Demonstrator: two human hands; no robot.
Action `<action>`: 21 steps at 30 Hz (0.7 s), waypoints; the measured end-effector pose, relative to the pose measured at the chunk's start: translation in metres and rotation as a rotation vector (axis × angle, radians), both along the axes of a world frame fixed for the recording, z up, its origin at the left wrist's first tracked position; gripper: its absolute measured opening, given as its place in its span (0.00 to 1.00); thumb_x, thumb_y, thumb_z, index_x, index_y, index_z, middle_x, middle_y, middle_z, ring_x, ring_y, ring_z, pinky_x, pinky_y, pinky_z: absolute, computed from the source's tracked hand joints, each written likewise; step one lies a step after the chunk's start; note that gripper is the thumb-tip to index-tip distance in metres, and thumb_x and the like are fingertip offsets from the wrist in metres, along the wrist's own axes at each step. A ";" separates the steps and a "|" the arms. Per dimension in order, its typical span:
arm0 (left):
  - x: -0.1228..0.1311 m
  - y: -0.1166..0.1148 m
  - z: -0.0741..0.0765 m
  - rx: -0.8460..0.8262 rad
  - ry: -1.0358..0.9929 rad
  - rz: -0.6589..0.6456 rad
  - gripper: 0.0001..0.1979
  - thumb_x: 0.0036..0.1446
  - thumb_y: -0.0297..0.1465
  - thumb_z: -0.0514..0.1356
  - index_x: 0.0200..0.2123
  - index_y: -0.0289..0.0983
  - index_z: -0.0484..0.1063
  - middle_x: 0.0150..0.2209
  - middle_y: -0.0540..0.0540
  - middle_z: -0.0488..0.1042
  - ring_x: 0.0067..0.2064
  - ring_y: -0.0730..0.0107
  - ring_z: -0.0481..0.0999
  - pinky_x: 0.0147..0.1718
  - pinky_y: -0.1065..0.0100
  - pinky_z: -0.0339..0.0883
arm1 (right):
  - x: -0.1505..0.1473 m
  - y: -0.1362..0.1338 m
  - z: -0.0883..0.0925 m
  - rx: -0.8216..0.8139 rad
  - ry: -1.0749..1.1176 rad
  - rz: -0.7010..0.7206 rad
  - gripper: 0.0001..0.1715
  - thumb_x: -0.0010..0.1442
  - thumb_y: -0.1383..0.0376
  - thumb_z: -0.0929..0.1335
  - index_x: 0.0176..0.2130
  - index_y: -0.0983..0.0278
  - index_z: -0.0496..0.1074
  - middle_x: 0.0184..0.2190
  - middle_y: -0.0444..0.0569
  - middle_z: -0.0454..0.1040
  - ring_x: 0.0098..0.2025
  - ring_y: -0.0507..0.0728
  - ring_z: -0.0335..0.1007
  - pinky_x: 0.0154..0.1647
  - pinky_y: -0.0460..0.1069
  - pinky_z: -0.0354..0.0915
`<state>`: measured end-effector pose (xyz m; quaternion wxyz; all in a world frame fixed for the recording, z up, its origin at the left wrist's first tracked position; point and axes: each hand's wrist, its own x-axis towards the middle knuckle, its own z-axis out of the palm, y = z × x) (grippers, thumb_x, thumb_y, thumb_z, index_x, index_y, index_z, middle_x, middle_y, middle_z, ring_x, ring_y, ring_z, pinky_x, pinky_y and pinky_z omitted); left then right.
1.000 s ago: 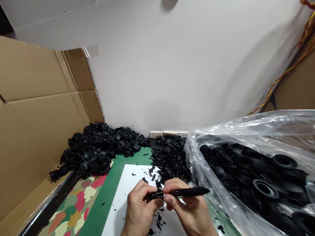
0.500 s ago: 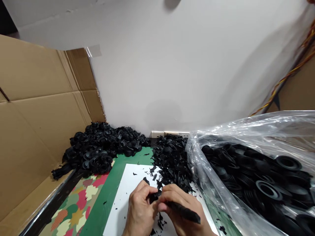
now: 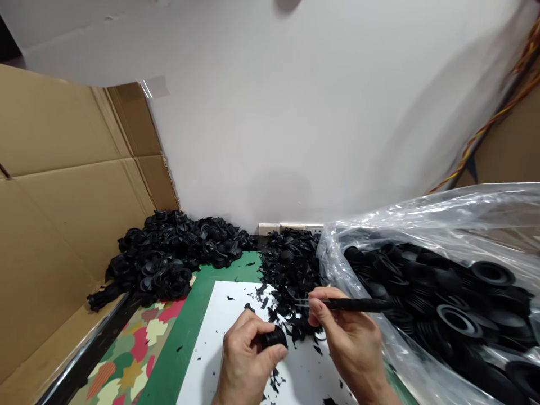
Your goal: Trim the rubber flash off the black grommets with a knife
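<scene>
Between thumb and fingers, my left hand (image 3: pixel 247 357) grips a small black ribbed rubber bellows (image 3: pixel 273 338) above a white sheet (image 3: pixel 228 326). My right hand (image 3: pixel 348 337) is closed around a slim black-handled tool (image 3: pixel 354 305) with a thin metal tip pointing left; whether it is a blade or prongs I cannot tell. The tip is apart from the bellows, over a heap of black rubber scraps (image 3: pixel 291 270). Black trimmings also lie scattered on the sheet, below and between my hands.
Several black ribbed parts form a pile (image 3: pixel 177 253) at back left, beside a cardboard panel (image 3: pixel 76 169). At right, a clear plastic bag (image 3: pixel 337 264) holds more black rubber parts (image 3: pixel 459 320). Behind are a white wall (image 3: pixel 295 112) and a power strip (image 3: pixel 269 229). A green mat (image 3: pixel 169 360) underlies the sheet.
My right hand has moved right and away from my left hand with the tool, whose tip now shows. My left hand stays nearly in place, and the bellows is now in plain view.
</scene>
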<state>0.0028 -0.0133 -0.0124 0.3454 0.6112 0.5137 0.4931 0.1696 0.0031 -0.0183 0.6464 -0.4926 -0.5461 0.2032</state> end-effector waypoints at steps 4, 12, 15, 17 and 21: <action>0.000 0.000 0.003 0.002 -0.022 0.009 0.06 0.38 0.23 0.67 0.24 0.36 0.78 0.25 0.50 0.68 0.26 0.70 0.69 0.23 0.72 0.61 | -0.013 -0.006 0.001 -0.033 0.183 0.128 0.13 0.56 0.54 0.68 0.31 0.62 0.72 0.26 0.45 0.71 0.20 0.51 0.68 0.20 0.46 0.68; 0.001 0.001 0.002 -0.062 -0.038 0.040 0.06 0.37 0.22 0.65 0.23 0.35 0.77 0.24 0.51 0.66 0.25 0.71 0.67 0.22 0.72 0.60 | -0.017 -0.010 -0.003 0.035 0.149 0.343 0.09 0.59 0.59 0.67 0.32 0.61 0.72 0.30 0.45 0.70 0.21 0.50 0.68 0.22 0.46 0.66; 0.001 0.000 0.003 -0.083 -0.048 0.031 0.04 0.38 0.24 0.65 0.23 0.35 0.77 0.24 0.50 0.66 0.25 0.70 0.67 0.22 0.72 0.60 | -0.018 -0.012 -0.004 0.056 0.120 0.395 0.07 0.59 0.60 0.67 0.33 0.61 0.72 0.30 0.45 0.70 0.23 0.51 0.68 0.22 0.46 0.65; 0.001 0.000 0.003 -0.102 -0.056 0.021 0.02 0.39 0.26 0.67 0.22 0.36 0.77 0.24 0.50 0.65 0.25 0.69 0.67 0.22 0.71 0.60 | -0.019 -0.013 -0.003 0.049 0.102 0.413 0.06 0.59 0.61 0.67 0.33 0.61 0.73 0.30 0.46 0.70 0.25 0.52 0.69 0.22 0.46 0.66; 0.001 0.000 0.003 -0.100 -0.053 0.003 0.07 0.39 0.33 0.69 0.22 0.35 0.78 0.24 0.50 0.64 0.24 0.71 0.64 0.22 0.71 0.56 | -0.021 -0.014 0.004 0.115 -0.005 0.459 0.06 0.59 0.61 0.67 0.33 0.61 0.72 0.28 0.47 0.71 0.28 0.54 0.70 0.26 0.47 0.67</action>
